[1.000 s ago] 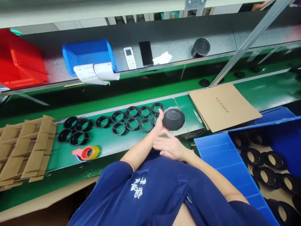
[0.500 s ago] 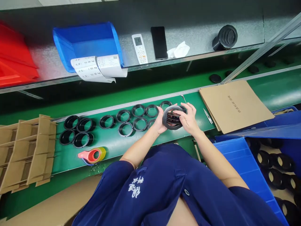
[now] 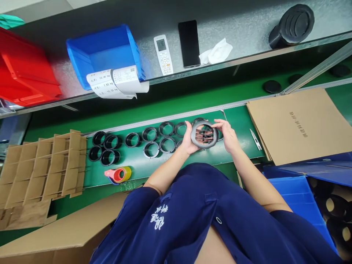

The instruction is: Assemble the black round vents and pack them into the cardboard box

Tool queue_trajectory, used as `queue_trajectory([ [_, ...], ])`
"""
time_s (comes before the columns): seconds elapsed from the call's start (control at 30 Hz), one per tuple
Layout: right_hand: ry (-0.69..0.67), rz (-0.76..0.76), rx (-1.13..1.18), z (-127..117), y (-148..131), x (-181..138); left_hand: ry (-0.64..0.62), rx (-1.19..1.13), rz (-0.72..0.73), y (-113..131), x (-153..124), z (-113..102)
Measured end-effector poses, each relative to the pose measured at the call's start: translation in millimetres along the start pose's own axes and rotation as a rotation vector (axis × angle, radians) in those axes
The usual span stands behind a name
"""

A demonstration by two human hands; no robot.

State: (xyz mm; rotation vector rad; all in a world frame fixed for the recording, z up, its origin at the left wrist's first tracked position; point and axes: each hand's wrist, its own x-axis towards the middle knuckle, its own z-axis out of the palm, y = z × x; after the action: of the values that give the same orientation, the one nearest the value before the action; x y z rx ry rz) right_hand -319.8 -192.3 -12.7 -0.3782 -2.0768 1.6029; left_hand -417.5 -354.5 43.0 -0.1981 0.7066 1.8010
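Above the bench, a round black air vent [image 3: 204, 145] with slats across its opening is held up in front of me. My left hand [image 3: 189, 142] is closed around its left side, some fingers showing through the opening behind the slats. The fingers of my right hand [image 3: 228, 136] hold its upper right edge. Several black rings [image 3: 151, 149] stand on the green bench [image 3: 154, 167] beyond and left of my hands, some partly hidden behind the vent and my left hand. A pen-like silver cutter [image 3: 255, 139] lies to the right of my right hand.
Flat cardboard sheets [image 3: 302, 126] lie at right, above blue bins [image 3: 297, 198] with black parts. A tape roll [image 3: 127, 173] and cardboard dividers [image 3: 59, 168] are at left. The shelf [image 3: 154, 88] holds a blue bin [image 3: 101, 47], remote [image 3: 164, 55], phone [image 3: 189, 44] and black cylinder [image 3: 291, 27].
The vent has turned so its opening faces me more fully. My right hand has drawn its fingers back from the slats to the rim. The camera view has shifted.
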Motion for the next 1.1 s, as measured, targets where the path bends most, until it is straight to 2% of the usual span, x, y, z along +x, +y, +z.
queue_trajectory([
  [0.13,-0.031,0.019,0.021,-4.0,10.1,9.0,0.03,-0.009,0.003,1.5,12.2,0.9],
  [0.23,-0.089,-0.009,-0.067,-5.2,15.8,9.8,0.057,-0.001,0.0,4.0,23.2,-2.6],
  [0.33,-0.278,-0.165,-0.285,0.0,22.8,-2.4,0.121,0.016,0.014,1.2,32.7,-16.6],
  [0.4,-0.431,-0.256,-0.415,6.4,29.1,-16.4,0.207,0.04,-0.038,-7.6,37.1,-31.7],
  [0.5,-0.585,-0.213,-0.514,15.7,41.8,-35.2,0.303,0.086,-0.202,-28.7,41.7,-54.0],
  [0.6,-0.661,-0.11,-0.489,19.3,59.9,-38.4,0.324,0.135,-0.256,-44.6,46.5,-64.8],
  [0.67,-0.594,-0.055,-0.493,17.8,77.0,-28.7,0.344,0.173,-0.258,-44.2,48.5,-66.3],
  [0.8,-0.295,0.132,-0.729,13.5,122.0,3.9,0.403,0.317,-0.2,-23.2,40.7,-71.3],
  [0.87,-0.29,0.157,-0.84,13.9,144.1,14.3,0.42,0.364,-0.16,-13.0,32.0,-77.8],
  [0.97,-0.368,0.135,-0.929,15.7,167.5,17.7,0.493,0.353,-0.128,-6.4,18.6,-88.7],
  [1.1,-0.357,0.107,-0.907,12.5,171.9,26.4,0.608,0.296,-0.106,-9.2,5.5,-98.3],
])
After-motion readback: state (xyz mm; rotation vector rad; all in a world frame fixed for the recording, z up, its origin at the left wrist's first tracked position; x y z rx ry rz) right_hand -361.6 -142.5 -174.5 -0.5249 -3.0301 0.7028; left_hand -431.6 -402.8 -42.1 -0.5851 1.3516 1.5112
